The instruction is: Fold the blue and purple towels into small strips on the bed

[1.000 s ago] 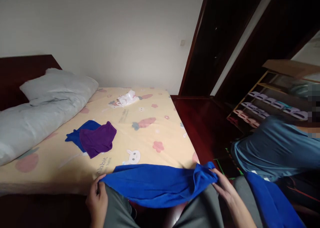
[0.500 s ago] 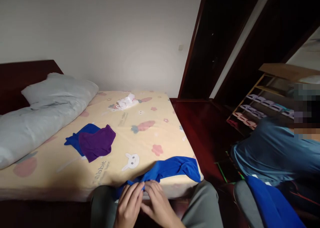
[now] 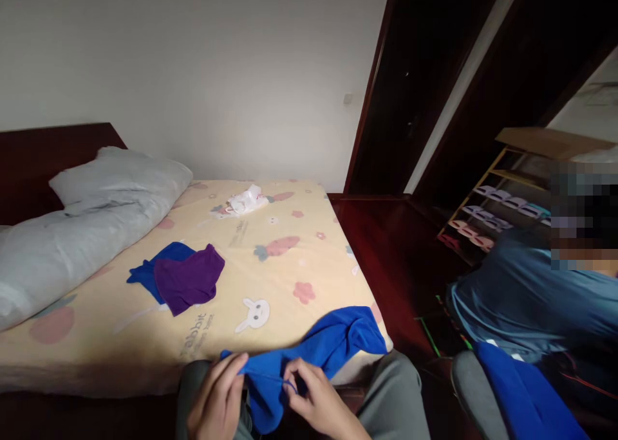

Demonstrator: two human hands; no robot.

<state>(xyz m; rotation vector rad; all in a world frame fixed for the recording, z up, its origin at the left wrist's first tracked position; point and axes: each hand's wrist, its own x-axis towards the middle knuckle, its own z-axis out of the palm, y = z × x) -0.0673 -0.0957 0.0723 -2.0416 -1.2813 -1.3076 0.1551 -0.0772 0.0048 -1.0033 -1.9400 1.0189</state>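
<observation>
A long blue cloth (image 3: 318,350) lies along the front edge of the bed, one end draped on the mattress corner and the other hanging between my knees. My left hand (image 3: 217,395) is closed on its edge at the left. My right hand (image 3: 311,392) pinches the cloth's edge a little to the right, finger and thumb together. A stretch of edge runs fairly straight between the two hands. Further back on the bed, a purple cloth (image 3: 190,279) lies partly over another blue cloth (image 3: 168,253).
The bed (image 3: 275,279) has a rabbit-and-carrot sheet. A grey quilt (image 3: 96,221) is heaped at left, and a crumpled white bag (image 3: 245,200) lies farther back. On the right, a person in a blue shirt (image 3: 521,292) is beside a shoe rack (image 3: 502,176); more blue cloth (image 3: 526,388) lies nearby.
My hands have moved apart, the left one leftward and the right one slightly right. The blue cloth between them is now spread and hangs down. The view has tilted slightly.
</observation>
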